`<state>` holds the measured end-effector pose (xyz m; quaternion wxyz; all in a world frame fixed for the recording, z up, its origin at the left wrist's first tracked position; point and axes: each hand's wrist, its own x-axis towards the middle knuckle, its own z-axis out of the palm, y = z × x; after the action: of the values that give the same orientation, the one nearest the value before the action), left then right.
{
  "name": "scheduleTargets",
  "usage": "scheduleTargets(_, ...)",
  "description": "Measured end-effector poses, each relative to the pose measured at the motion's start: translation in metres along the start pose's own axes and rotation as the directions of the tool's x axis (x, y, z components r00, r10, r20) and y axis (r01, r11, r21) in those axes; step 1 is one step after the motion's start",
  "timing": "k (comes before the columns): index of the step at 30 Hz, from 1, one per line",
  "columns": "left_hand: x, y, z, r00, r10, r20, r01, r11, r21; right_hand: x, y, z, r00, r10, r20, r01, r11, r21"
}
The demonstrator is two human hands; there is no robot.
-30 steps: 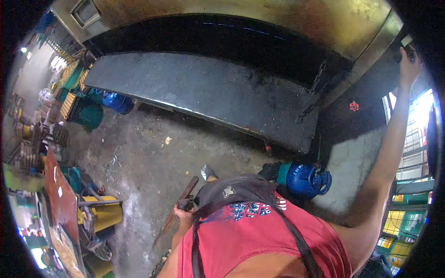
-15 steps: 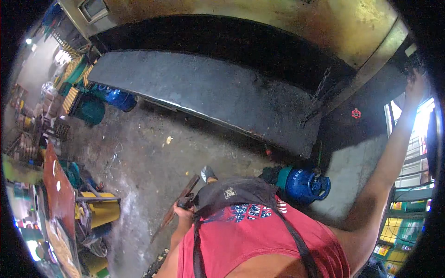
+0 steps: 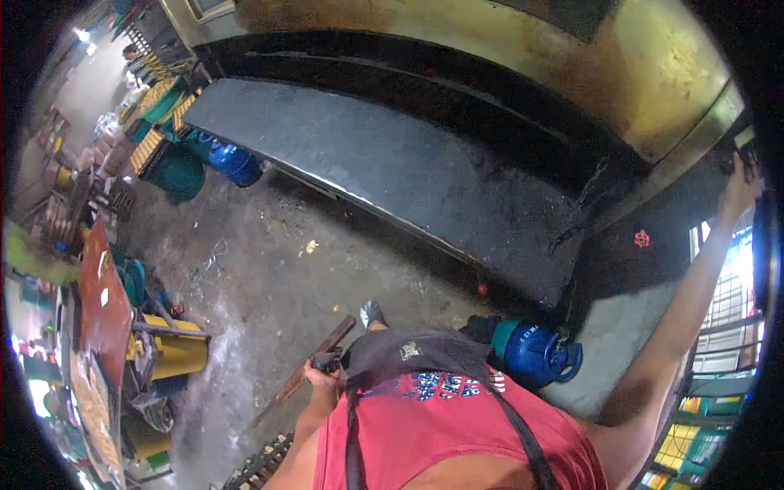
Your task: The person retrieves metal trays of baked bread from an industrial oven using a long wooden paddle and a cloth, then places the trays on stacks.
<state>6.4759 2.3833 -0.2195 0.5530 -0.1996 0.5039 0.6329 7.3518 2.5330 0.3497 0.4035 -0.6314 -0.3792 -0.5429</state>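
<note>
My left hand (image 3: 322,376) is low beside my apron (image 3: 416,349), its fingers closed round a long, worn wooden slat (image 3: 335,336) that slants down toward the lower left. A small dark piece (image 3: 327,358) shows at the fingers, its kind unclear. My right arm stretches up to the far right, where my right hand (image 3: 741,189) is raised to a dark fitting (image 3: 746,145) on the wall. Its fingers are bent at that fitting; shadow hides what they grip. Ahead is a long dark metal counter (image 3: 384,171) under a stained yellowish hood (image 3: 653,90).
A blue gas cylinder (image 3: 535,353) stands by the counter's right end, near my legs. Another blue cylinder (image 3: 234,163) and a dark green bin (image 3: 178,171) are at its left end. A reddish-brown board (image 3: 104,310) and a yellow container (image 3: 175,351) are on the left. A red valve wheel (image 3: 642,238) is on the right wall.
The view has shifted slightly, so the counter and floor appear farther right. My right hand sits slightly lower in view, still at the fitting. The slat has tilted a little in my left hand.
</note>
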Motion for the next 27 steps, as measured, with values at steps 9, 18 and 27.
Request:
scheduleTargets(9,0.013,0.001,-0.017,1.0,0.013,-0.027,-0.013,1.0,-0.026,-0.002,0.08,0.014,0.977,0.063,0.202,-0.117,0.956,0.268)
scheduleTargets(18,-0.001,0.0,-0.007,0.998,-0.042,-0.042,0.043,0.999,0.032,0.003,-0.007,0.013,0.94,0.327,0.101,-0.316,0.716,0.623)
scheduleTargets(27,-0.002,-0.003,0.003,0.994,0.045,-0.103,-0.043,0.999,0.03,-0.006,0.051,0.017,0.913,0.305,0.272,-0.406,0.753,0.518)
